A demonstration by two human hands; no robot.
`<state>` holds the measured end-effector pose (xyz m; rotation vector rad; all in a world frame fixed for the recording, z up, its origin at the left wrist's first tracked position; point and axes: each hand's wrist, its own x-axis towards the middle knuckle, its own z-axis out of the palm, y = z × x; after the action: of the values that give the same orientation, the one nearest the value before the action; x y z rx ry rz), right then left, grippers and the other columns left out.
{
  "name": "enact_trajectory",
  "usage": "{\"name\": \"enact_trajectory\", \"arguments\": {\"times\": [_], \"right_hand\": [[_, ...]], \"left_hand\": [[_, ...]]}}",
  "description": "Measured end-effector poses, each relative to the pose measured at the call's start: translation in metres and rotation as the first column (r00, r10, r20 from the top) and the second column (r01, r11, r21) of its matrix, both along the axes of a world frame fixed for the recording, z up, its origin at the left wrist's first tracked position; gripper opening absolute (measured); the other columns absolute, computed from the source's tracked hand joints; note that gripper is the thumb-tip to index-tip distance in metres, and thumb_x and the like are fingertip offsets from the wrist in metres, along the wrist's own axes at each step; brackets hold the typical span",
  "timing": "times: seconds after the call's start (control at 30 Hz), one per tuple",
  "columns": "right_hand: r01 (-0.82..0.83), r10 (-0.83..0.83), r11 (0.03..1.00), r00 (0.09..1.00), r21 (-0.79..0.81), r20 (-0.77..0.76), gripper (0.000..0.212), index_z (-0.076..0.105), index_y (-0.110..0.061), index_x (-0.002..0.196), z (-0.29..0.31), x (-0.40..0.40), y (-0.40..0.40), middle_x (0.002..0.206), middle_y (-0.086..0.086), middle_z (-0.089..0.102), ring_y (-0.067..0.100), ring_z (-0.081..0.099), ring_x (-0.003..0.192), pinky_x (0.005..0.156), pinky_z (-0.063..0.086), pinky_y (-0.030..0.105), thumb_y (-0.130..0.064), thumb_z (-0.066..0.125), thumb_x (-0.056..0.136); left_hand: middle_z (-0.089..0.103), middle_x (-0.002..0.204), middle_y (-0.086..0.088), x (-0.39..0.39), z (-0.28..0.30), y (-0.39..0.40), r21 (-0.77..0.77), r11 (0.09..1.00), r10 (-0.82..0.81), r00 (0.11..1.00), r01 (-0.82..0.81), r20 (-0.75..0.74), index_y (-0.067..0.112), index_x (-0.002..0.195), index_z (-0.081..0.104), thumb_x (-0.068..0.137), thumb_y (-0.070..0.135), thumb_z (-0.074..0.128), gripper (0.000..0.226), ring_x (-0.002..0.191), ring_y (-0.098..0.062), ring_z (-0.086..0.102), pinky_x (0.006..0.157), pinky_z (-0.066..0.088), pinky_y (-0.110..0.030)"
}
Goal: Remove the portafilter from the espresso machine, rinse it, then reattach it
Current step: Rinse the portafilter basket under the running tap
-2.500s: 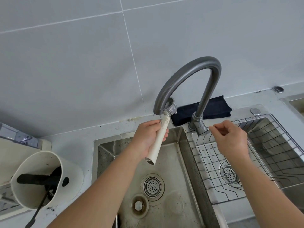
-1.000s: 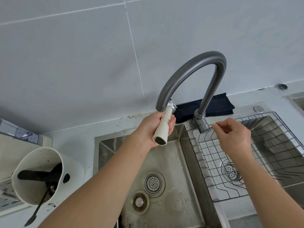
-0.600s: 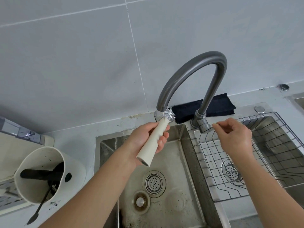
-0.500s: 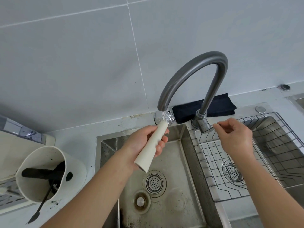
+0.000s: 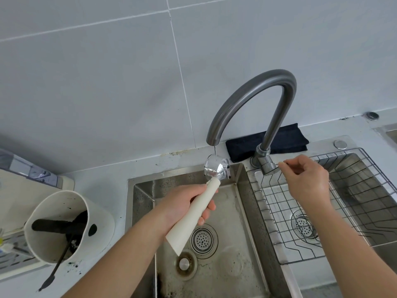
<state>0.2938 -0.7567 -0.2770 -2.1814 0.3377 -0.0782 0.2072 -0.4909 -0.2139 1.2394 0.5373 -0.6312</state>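
My left hand grips the cream handle of the portafilter. Its shiny metal basket sits right under the spout of the grey arched faucet, over the left sink basin. A thin stream of water falls from the spout into the basket. My right hand hovers beside the faucet's lever, fingers curled with the fingertips pinched together close to the lever; whether they touch it I cannot tell. The espresso machine is out of view.
A wire rack lies in the right basin. A dark folded cloth rests behind the faucet. At the left a cream container with dark tools and coffee grounds stands on the counter. Two drain strainers sit in the left basin.
The portafilter's basket has dropped lower beneath the spout and its handle now slants down toward me. The right hand has stayed by the lever.
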Motion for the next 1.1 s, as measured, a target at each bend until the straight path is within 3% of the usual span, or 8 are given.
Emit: {"name": "enact_trajectory", "arguments": {"times": [0.13,0.5,0.63,0.8,0.93,1.03,1.1], "right_hand": [[0.004,-0.004,1.0,1.0,0.01,-0.002,0.014,0.069,-0.013,0.088,0.0,0.0,0.001,0.079,-0.005,0.068,0.006,0.06,0.07,0.057,0.043,0.019,-0.026,0.072,0.089],[0.007,-0.007,1.0,1.0,0.021,0.002,0.014,0.069,-0.013,0.086,-0.001,0.0,0.001,0.08,-0.003,0.069,0.005,0.061,0.07,0.058,0.042,0.017,-0.026,0.072,0.089],[0.014,-0.014,0.999,1.0,0.034,0.002,0.014,0.07,-0.013,0.086,-0.002,0.001,0.0,0.08,-0.003,0.07,0.007,0.062,0.071,0.059,0.044,0.018,-0.026,0.073,0.089],[0.017,-0.017,0.999,1.0,0.032,0.0,0.014,0.07,-0.013,0.086,-0.001,0.0,0.001,0.08,-0.003,0.069,0.006,0.061,0.07,0.058,0.042,0.016,-0.026,0.073,0.089],[0.014,-0.014,0.999,1.0,0.038,-0.001,0.013,0.069,-0.013,0.087,0.0,-0.001,0.002,0.081,-0.002,0.07,0.009,0.062,0.069,0.056,0.043,0.018,-0.026,0.073,0.089],[0.012,-0.012,0.999,1.0,0.035,0.0,0.014,0.069,-0.013,0.086,0.0,-0.001,0.002,0.08,-0.002,0.069,0.009,0.062,0.068,0.055,0.043,0.018,-0.025,0.072,0.089],[0.014,-0.014,0.999,1.0,0.035,0.0,0.014,0.069,-0.013,0.086,0.001,-0.001,0.002,0.08,-0.002,0.069,0.008,0.061,0.068,0.056,0.043,0.018,-0.025,0.072,0.089]], "left_hand": [[0.066,0.074,-0.014,-0.004,0.002,0.005,0.111,0.994,-0.034,0.997,0.026,0.073,0.0,0.112,0.066,0.095,0.017,0.051,0.028,0.051,-0.019,0.056,0.044,0.047,-0.026],[0.068,0.077,-0.004,-0.016,-0.002,0.018,0.435,0.889,-0.26,0.939,0.143,0.223,0.04,0.108,0.068,0.094,0.019,0.056,0.028,0.066,-0.02,0.068,0.061,0.056,-0.034],[0.069,0.088,-0.011,-0.018,0.0,0.022,0.481,0.864,-0.307,0.911,0.147,0.274,0.048,0.103,0.067,0.092,0.018,0.06,0.033,0.072,-0.022,0.073,0.064,0.059,-0.034],[0.068,0.09,0.01,-0.018,-0.001,0.028,0.546,0.824,-0.35,0.895,0.153,0.278,0.049,0.108,0.063,0.09,0.017,0.063,0.037,0.075,-0.019,0.073,0.064,0.061,-0.035],[0.068,0.097,0.007,-0.016,-0.003,0.031,0.607,0.778,-0.4,0.872,0.16,0.283,0.049,0.115,0.061,0.089,0.019,0.064,0.039,0.076,-0.016,0.072,0.063,0.059,-0.029],[0.07,0.1,0.014,-0.012,-0.005,0.032,0.668,0.731,-0.437,0.846,0.138,0.304,0.059,0.111,0.058,0.086,0.026,0.067,0.042,0.082,-0.012,0.069,0.072,0.057,-0.033],[0.068,0.1,0.027,-0.009,-0.005,0.031,0.702,0.704,-0.451,0.833,0.11,0.322,0.068,0.102,0.055,0.084,0.027,0.07,0.047,0.089,-0.006,0.067,0.078,0.054,-0.026]]}}
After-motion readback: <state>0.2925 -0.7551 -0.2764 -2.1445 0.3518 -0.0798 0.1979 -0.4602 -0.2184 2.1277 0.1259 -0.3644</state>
